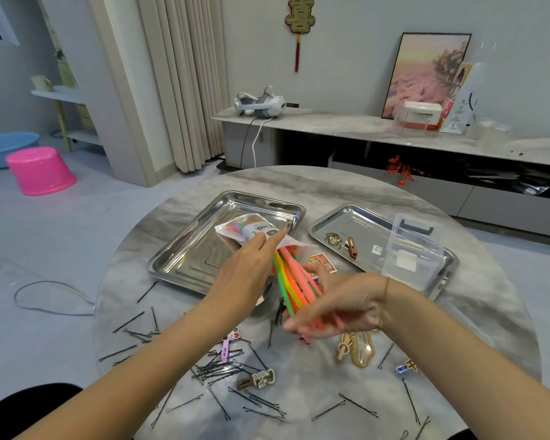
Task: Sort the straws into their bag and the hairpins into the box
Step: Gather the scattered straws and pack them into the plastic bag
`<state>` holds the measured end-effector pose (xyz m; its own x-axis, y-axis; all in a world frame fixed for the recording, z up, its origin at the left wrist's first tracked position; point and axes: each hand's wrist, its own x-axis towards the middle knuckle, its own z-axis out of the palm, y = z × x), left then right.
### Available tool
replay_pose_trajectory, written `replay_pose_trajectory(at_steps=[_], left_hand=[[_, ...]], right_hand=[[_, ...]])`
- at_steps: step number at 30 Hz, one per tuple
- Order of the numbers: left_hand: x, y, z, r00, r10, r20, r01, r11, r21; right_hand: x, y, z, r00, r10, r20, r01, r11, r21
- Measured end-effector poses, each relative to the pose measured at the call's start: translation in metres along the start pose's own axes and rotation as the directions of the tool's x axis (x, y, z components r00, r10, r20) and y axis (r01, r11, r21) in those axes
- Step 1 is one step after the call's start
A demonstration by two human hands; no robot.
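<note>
Over the desk's middle: straws, a bundle of pink, orange, yellow and green, slant from the right grip up into the straw bag
straws: far ends inside the bag's mouth, near ends poking out past the right grip's fingers
straw bag: a shiny printed pouch held up above the left steel tray, mouth turned toward the person
left grip: grasping the bag, thumb and fingers pinching its open edge just beside the straws
right grip: grasping the straws, fingers curled round the near half of the bundle
desk: round, grey marble top, carrying both trays side by side
right steel tray: holds the clear plastic box at its right side, with a brown hair clip and a green hair clip lying apart from the box
bobby pins: black, scattered over the near desk, thickest under the left forearm, well apart from the box
gold hair claw: on the desk just below the right grip
</note>
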<state>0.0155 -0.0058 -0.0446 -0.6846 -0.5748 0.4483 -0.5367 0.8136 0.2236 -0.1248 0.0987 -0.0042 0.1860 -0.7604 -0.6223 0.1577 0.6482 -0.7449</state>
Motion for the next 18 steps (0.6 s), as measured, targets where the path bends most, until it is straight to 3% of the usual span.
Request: replay_pose_trajectory(at_steps=[5, 10, 12, 15, 18], left_hand=[[-0.004, 0.003, 0.002, 0.993, 0.106, 0.049, -0.109, 0.993, 0.055], [-0.006, 0.008, 0.015, 0.986, 0.165, -0.023, -0.165, 0.986, 0.001], [-0.006, 0.008, 0.013, 0.988, 0.153, -0.03, -0.153, 0.988, -0.011], [-0.004, 0.007, 0.006, 0.993, 0.118, -0.03, -0.12, 0.992, -0.038], [-0.003, 0.005, 0.003, 0.994, 0.099, -0.049, -0.101, 0.994, -0.045]], right_hand=[[0.007, -0.001, 0.0, 0.952, -0.182, -0.245, 0.15, 0.978, -0.146], [0.019, 0.006, 0.005, 0.829, -0.431, -0.357, 0.371, 0.901, -0.224], [0.019, 0.003, 0.004, 0.854, -0.407, -0.324, 0.369, 0.913, -0.175], [0.005, -0.006, -0.005, 0.939, -0.307, -0.153, 0.298, 0.951, -0.077], [-0.011, -0.011, -0.016, 0.972, -0.232, -0.04, 0.228, 0.97, -0.085]])
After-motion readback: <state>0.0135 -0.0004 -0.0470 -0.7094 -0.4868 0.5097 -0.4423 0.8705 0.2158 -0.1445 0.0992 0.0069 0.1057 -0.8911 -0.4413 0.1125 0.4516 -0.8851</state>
